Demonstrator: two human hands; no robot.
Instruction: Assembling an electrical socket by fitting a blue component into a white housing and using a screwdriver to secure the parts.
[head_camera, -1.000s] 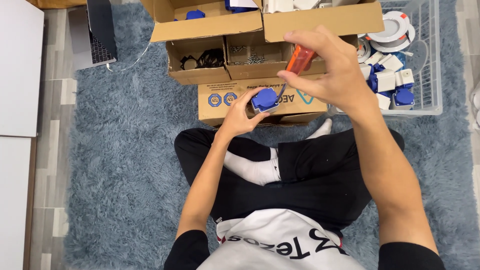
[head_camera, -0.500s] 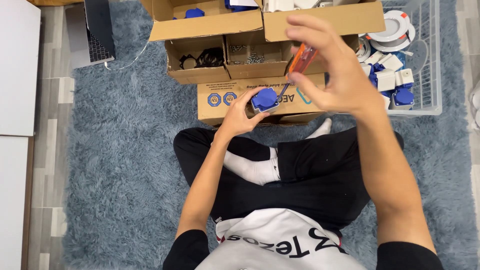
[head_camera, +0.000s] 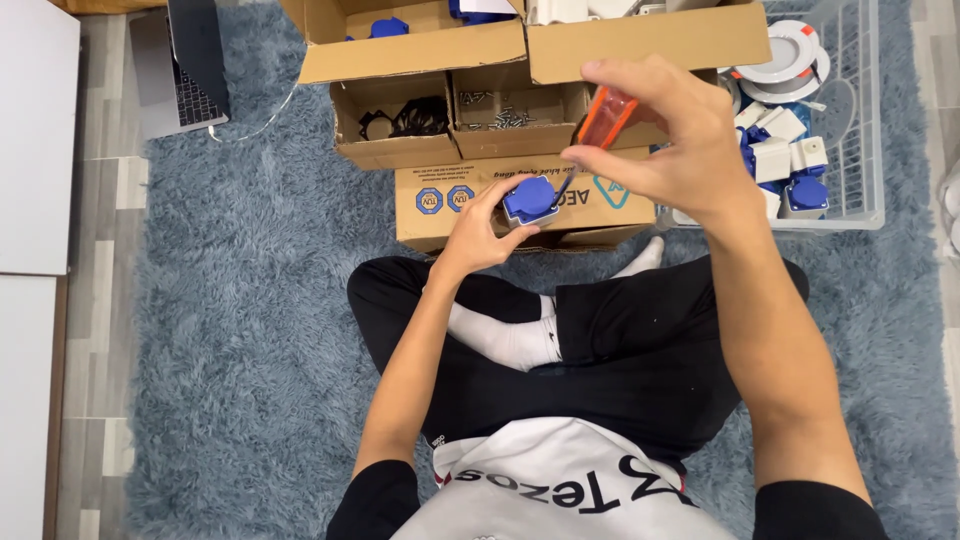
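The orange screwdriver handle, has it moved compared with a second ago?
Yes, slightly. The orange screwdriver handle has tilted and shifted a little right against the cardboard box behind it.

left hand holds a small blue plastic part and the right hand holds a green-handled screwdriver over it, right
Not quite: the handle is orange, not green. The head view shows the left hand holding the small blue plastic part and the right hand holding an orange-handled screwdriver over it.
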